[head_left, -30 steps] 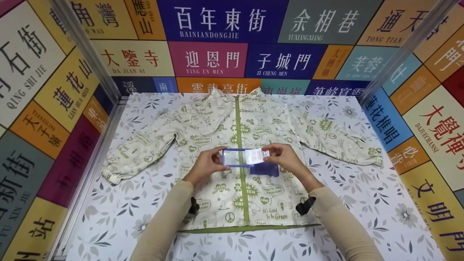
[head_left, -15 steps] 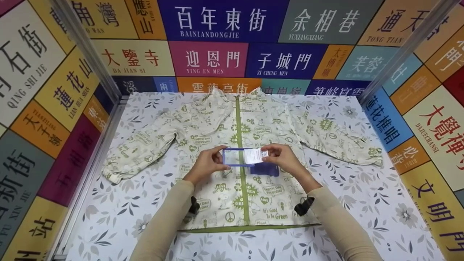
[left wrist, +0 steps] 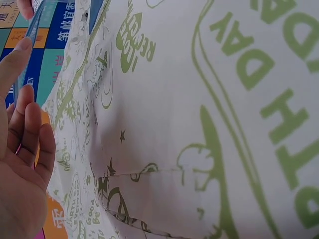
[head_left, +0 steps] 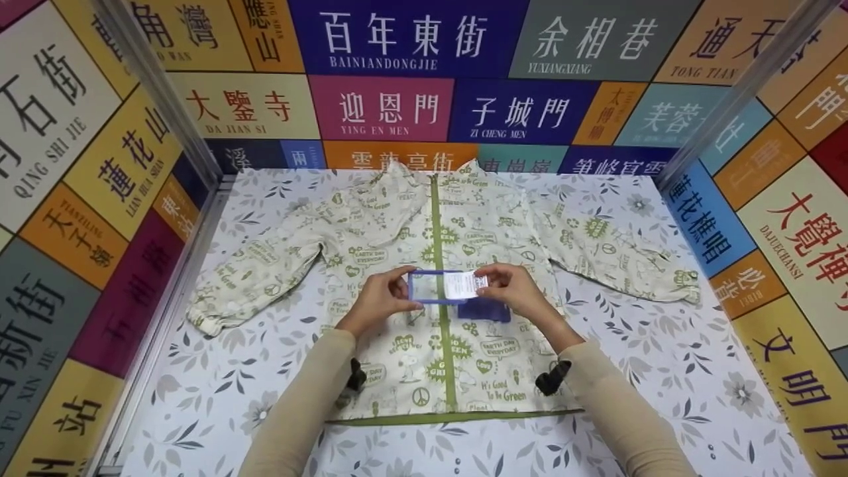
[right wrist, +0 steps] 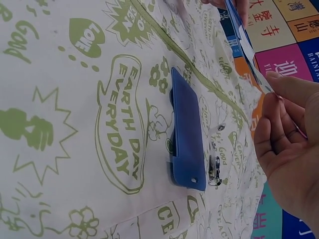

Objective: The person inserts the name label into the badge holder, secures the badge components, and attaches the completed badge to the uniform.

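My left hand (head_left: 376, 298) pinches the left end of a clear, blue-edged card holder (head_left: 426, 287) between thumb and fingers. From the other side, my right hand (head_left: 520, 288) pinches a white printed card (head_left: 462, 285), which overlaps the holder's right part. Both are raised over a cream jacket (head_left: 397, 344) with green print, laid flat with sleeves spread. Below them on the jacket is a flat blue plastic piece (right wrist: 187, 129) with a small hole at one end. A shiny clip (right wrist: 214, 169) shows beside it in the right wrist view.
The table (head_left: 265, 377) wears a white cover with grey leaves. Panels of coloured signs form the back wall (head_left: 397, 40) and both sides. Metal posts (head_left: 165, 86) stand at the corners.
My right hand has moved slightly left with the white card, which now overlaps more of the holder. My left hand and the jacket stay in place.
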The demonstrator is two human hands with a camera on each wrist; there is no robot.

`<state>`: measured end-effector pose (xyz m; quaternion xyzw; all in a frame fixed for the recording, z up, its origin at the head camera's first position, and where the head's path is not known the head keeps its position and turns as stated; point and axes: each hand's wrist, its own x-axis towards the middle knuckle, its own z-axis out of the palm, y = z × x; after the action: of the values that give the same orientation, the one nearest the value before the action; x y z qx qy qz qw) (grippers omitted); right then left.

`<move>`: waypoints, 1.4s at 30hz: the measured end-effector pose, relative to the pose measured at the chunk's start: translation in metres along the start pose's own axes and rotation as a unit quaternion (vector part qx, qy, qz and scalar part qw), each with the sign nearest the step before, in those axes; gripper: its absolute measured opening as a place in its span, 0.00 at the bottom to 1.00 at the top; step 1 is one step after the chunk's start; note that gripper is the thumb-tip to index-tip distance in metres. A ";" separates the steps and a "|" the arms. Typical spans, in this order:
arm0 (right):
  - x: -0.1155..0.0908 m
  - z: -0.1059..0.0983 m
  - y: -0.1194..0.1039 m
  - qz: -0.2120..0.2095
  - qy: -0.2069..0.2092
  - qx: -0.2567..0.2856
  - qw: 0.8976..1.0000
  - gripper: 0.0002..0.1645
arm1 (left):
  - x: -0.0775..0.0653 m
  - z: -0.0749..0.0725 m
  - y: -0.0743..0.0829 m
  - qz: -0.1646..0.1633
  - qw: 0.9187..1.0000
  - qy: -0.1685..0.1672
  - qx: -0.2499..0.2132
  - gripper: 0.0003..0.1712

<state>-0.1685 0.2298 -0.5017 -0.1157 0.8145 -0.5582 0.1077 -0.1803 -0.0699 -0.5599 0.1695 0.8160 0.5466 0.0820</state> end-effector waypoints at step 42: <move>0.003 0.022 0.000 0.006 0.011 0.022 1.000 0.21 | 0.005 0.010 -0.001 0.030 0.999 0.009 0.024 0.44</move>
<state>-0.1649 0.2099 -0.5100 -0.1018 0.8040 -0.5765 0.1045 -0.1814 -0.0593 -0.5642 0.1904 0.8244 0.5302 0.0542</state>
